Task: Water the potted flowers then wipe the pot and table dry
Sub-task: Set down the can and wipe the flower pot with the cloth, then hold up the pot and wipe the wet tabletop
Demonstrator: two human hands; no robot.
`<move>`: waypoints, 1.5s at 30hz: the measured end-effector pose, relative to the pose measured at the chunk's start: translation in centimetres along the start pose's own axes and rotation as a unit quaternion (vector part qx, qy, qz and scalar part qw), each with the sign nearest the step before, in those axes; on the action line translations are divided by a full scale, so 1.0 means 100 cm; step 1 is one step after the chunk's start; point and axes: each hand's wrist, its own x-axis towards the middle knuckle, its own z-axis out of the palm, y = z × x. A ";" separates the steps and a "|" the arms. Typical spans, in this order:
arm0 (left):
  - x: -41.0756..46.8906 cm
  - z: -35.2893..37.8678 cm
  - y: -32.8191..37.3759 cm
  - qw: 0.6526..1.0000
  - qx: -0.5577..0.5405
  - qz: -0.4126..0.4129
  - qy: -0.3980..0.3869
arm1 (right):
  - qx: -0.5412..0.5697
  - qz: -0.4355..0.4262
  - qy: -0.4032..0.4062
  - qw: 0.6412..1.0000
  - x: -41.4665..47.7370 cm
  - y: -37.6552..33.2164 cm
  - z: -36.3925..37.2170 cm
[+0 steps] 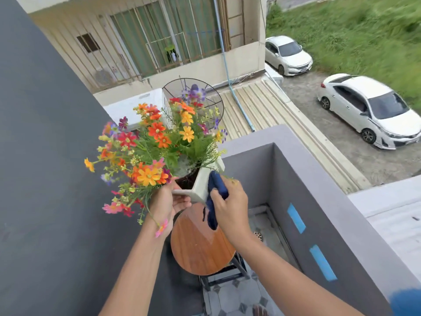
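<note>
A white square pot (pixel 200 183) full of orange, red, yellow and purple flowers (pixel 157 142) is lifted above a small round wooden table (pixel 198 245). My left hand (pixel 166 205) grips the pot's near left side, partly hidden by blooms. My right hand (pixel 230 206) holds a dark blue cloth (pixel 216 190) pressed against the pot's right wall, with the cloth's tail hanging down over the tabletop. Dark soil shows inside the rim.
A grey balcony wall (pixel 296 160) runs along the right with blue tape strips (pixel 296 217). A dark wall (pixel 45 156) stands on the left. The tiled floor (pixel 237 297) and a drain (pixel 258 236) lie below. Parked cars are far beneath.
</note>
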 end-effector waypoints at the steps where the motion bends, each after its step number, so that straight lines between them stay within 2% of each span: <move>1: 0.001 0.002 -0.002 1.000 0.013 0.001 -0.004 | 0.002 -0.006 0.012 1.000 -0.001 -0.002 0.001; 6: 0.002 0.006 -0.010 0.999 0.031 -0.006 -0.025 | 0.094 -0.015 0.054 0.994 0.022 -0.027 -0.008; 9: -0.002 0.002 -0.017 0.999 0.031 -0.020 -0.038 | 0.059 -0.034 0.098 0.993 0.058 -0.019 -0.011; 11: -0.005 -0.001 -0.020 0.999 0.018 -0.028 -0.041 | 0.034 -0.018 0.099 0.994 0.077 -0.007 -0.009; 18: 0.030 -0.015 -0.019 0.999 -0.007 -0.037 0.012 | -0.072 0.004 0.003 0.997 0.067 0.051 0.019; 23: 0.074 -0.025 -0.013 0.999 -0.012 -0.031 0.031 | -0.153 0.060 -0.136 0.977 0.049 0.117 0.046; 26: 0.100 -0.033 -0.015 0.999 0.001 -0.031 0.024 | -0.237 0.070 -0.213 0.945 0.045 0.159 0.069; 30: 0.128 -0.041 -0.022 0.998 0.003 -0.063 -0.005 | -0.291 0.058 -0.340 0.893 0.032 0.202 0.106; 33: 0.141 -0.046 -0.029 0.997 -0.007 -0.082 0.003 | -0.351 -0.004 -0.413 0.840 0.012 0.233 0.136; 38: 0.157 -0.055 -0.039 0.990 -0.020 -0.128 0.054 | -0.496 -0.132 -0.483 0.709 -0.025 0.286 0.152; 42: 0.167 -0.063 -0.039 0.988 -0.040 -0.150 0.018 | -0.508 -0.180 -0.498 0.680 -0.021 0.300 0.145; 45: 0.172 -0.066 -0.040 0.990 -0.040 -0.128 0.036 | -0.494 -0.230 -0.520 0.658 0.000 0.308 0.148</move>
